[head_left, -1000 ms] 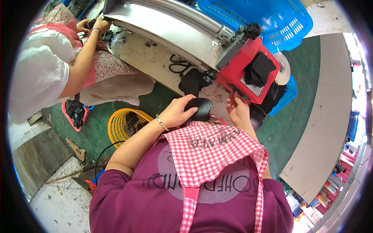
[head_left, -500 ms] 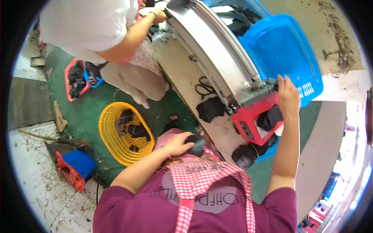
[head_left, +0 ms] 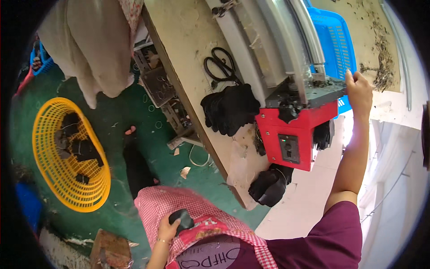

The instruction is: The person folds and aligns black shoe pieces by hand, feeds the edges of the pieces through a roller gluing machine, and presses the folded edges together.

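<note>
Low down in front of my apron, my left hand [head_left: 166, 229] is closed round a small dark, rounded bundle [head_left: 182, 221], fabric-like, its kind unclear. My right arm reaches far up to the right. There my right hand [head_left: 359, 93] is curled closed at the outer corner of a red machine [head_left: 286, 139] with a grey top and long metal rollers; what its fingers hold, if anything, is hidden. On the bench left of the machine lies a stack of black fabric pieces [head_left: 230, 110]. A tied black bundle [head_left: 270, 186] sits below the machine, at the bench's near end.
Black-handled scissors [head_left: 220, 65] lie on the bench [head_left: 179, 31] beyond the stack. A blue basket [head_left: 333, 40] stands behind the machine. On the green floor at left is a yellow basket [head_left: 71, 197] with dark pieces inside. Another person's trousered legs [head_left: 89, 45] are at upper left.
My view has swung closer to the bench and machine, so the yellow basket sits further left. My left hand still holds the dark bundle. My right hand's fingers, straighter before, are now curled.
</note>
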The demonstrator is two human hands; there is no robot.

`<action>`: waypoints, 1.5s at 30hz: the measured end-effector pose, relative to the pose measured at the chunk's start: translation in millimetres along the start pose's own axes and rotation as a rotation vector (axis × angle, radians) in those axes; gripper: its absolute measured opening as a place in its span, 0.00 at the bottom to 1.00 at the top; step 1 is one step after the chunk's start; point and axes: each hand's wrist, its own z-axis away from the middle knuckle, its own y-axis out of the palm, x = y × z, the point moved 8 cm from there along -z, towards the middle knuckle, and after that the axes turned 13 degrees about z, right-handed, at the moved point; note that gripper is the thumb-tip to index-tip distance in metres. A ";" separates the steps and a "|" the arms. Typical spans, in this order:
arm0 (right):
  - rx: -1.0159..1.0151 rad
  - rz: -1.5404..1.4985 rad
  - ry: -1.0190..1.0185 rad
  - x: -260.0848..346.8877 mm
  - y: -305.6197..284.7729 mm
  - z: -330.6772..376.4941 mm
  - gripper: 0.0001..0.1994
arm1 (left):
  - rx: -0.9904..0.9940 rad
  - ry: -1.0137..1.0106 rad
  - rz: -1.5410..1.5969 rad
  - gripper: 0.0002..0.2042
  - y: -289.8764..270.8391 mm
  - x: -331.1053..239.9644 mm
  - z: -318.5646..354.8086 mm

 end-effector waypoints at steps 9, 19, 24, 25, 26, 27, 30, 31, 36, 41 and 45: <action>-0.126 -0.195 -0.078 -2.0 1.2 3.4 0.17 | 0.094 -0.096 0.335 0.12 5.7 55.2 -26.0; -0.166 -0.621 -0.334 -4.1 11.9 17.9 0.05 | 0.101 -0.085 0.366 0.11 2.9 10.0 -26.4; -0.181 -0.704 -0.383 -6.9 14.3 18.2 0.03 | 0.080 -0.121 0.370 0.14 0.0 9.2 -28.8; -0.187 -0.708 -0.396 -7.1 13.4 18.6 0.03 | 0.081 -0.122 0.370 0.14 -0.3 12.1 -29.6; -0.193 -0.711 -0.409 -6.4 12.5 19.0 0.03 | 0.088 -0.117 0.408 0.14 0.5 18.0 -30.6; -0.191 -0.710 -0.409 -4.4 13.2 18.5 0.03 | 0.095 -0.112 0.446 0.14 0.9 23.7 -31.7; -0.175 -0.734 -0.388 -3.9 14.8 18.5 0.03 | 0.112 -0.052 0.294 0.13 -4.0 32.9 -36.8; -0.177 -0.735 -0.374 -2.9 14.6 17.7 0.03 | 0.121 -0.056 0.291 0.13 -4.4 33.0 -40.1; -0.131 -0.782 -0.316 -15.4 27.4 13.5 0.04 | 0.098 -0.077 0.532 0.12 2.6 -2.1 -36.2; -0.141 -0.758 -0.299 -18.0 26.4 14.3 0.04 | 0.129 -0.088 0.448 0.13 -0.9 27.3 -47.4; -0.167 -0.794 -0.299 -14.6 25.1 17.8 0.04 | 0.172 -0.081 0.340 0.13 -1.8 30.4 -49.8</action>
